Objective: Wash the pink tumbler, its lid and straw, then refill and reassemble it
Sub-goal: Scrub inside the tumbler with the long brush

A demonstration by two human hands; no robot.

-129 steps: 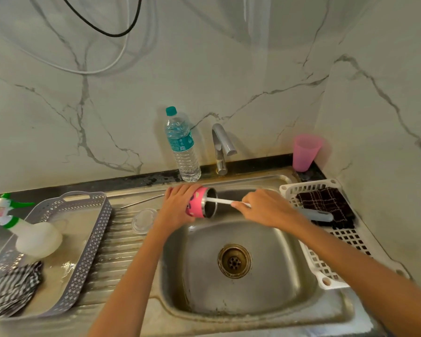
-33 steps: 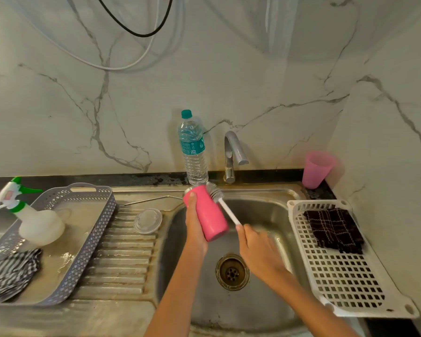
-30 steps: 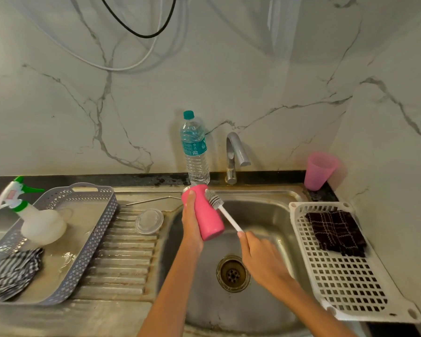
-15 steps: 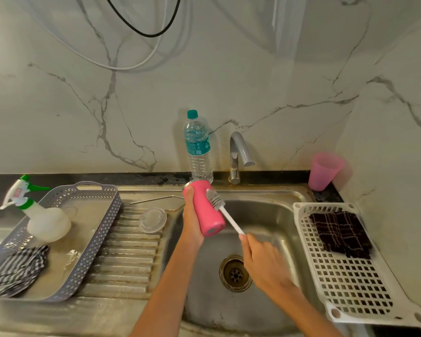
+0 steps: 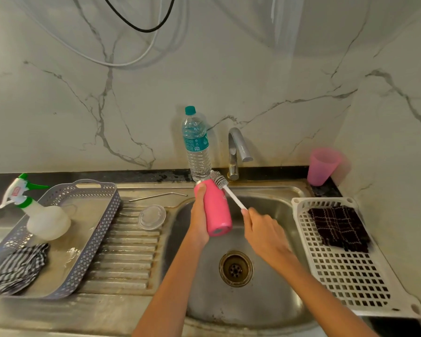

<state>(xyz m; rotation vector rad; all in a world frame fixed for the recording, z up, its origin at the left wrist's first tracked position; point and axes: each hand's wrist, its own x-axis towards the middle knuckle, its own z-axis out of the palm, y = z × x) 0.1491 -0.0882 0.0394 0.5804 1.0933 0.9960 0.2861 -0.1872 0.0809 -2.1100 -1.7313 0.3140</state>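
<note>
You are in the scrubbing step. Your left hand [image 5: 199, 215] grips the tumbler [image 5: 216, 207] round its side and holds it over the sink [image 5: 265, 300], tilted with its base toward you and its mouth up and away. Your right hand [image 5: 263, 229] pinches the handle of the brush [image 5: 231, 194], whose bristle head lies against the tumbler's outer wall near the rim, just above your left fingers. The next move, I judge, calls for drawing the bristles down that wall while your left hand turns the tumbler, then a rinse at the tap [image 5: 237, 147], which stands just beyond the brush head; no water shows running. Mind the bottle [image 5: 196, 144]: it stands right behind the tumbler's mouth, and a long stroke could knock it. The lid [image 5: 152, 217] and straw [image 5: 158, 196] lie left of your left hand on the drainboard, probably next for washing. Farther left a tray [image 5: 90, 229] holds a spray bottle [image 5: 44, 215] and a striped cloth [image 5: 15, 263]. Right of your right hand a rack [image 5: 350, 276] carries a dark cloth [image 5: 338, 229], with a cup [image 5: 322, 165] beyond it.
</note>
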